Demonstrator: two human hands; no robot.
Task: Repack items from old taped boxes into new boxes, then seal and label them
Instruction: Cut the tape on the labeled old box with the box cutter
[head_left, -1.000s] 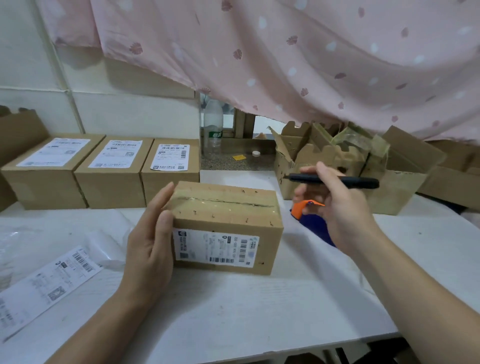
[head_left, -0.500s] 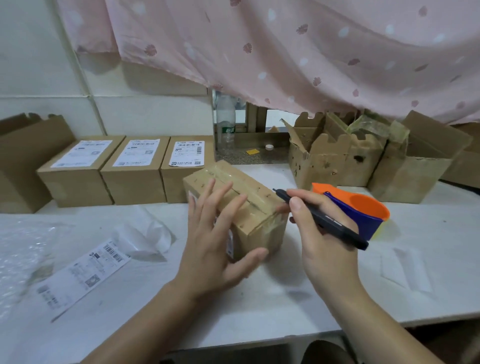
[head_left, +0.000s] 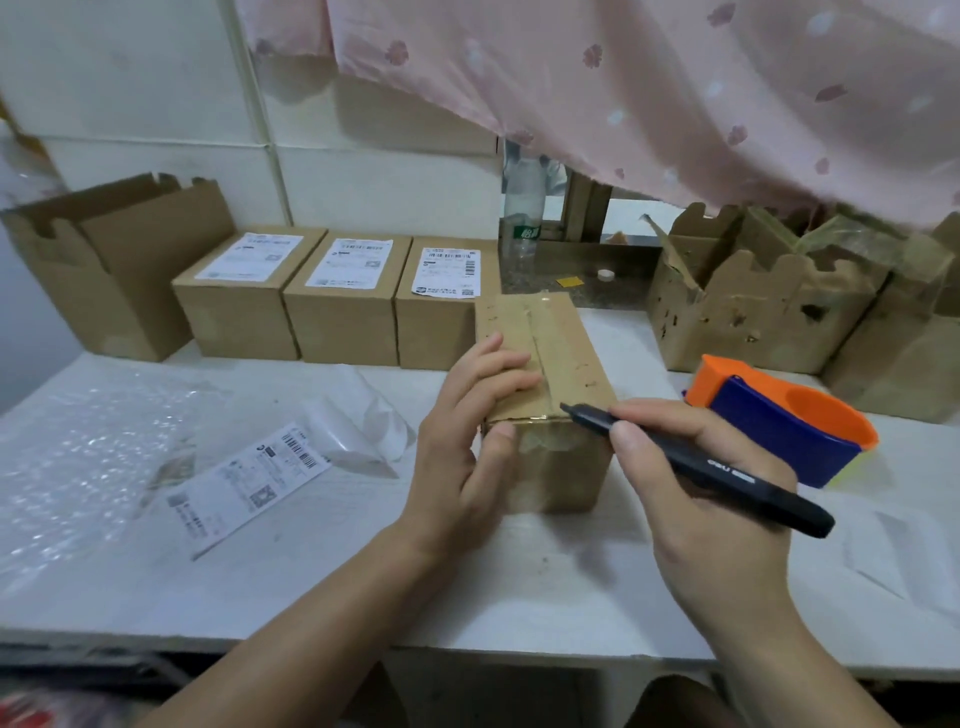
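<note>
White desk (head_left: 519, 582) set against a pale wall, with a pink patterned curtain (head_left: 675, 93) hanging over the rear right.

1. Taped box (head_left: 566, 358): stands mid-desk, nearer the front edge than the rear. One end faces the person. A tape seam runs lengthwise along the top.
2. Left hand (head_left: 462, 457): grips the near left part of the taped box. The bent fingers lie on the top, left of the seam. The thumb presses the near end face.
3. Right hand (head_left: 701, 519): closed round a black pen-shaped tool (head_left: 727, 475), pinched between thumb and fingers. The tip sits at the near top edge of the taped box, just right of the seam. Contact cannot be confirmed.
4. Orange and blue tape dispenser (head_left: 779, 426): on the desk just right of the taped box, behind the right hand.
5. Three labelled boxes (head_left: 343, 322): side by side along the rear edge, left of centre. An open carton (head_left: 130, 270) stands at the rear left corner.
6. Worn open boxes (head_left: 753, 317): along the rear edge on the right.
7. Loose shipping label (head_left: 249, 483), clear plastic bag (head_left: 358, 421) and bubble wrap (head_left: 78, 467): on the left half of the desk.
</note>
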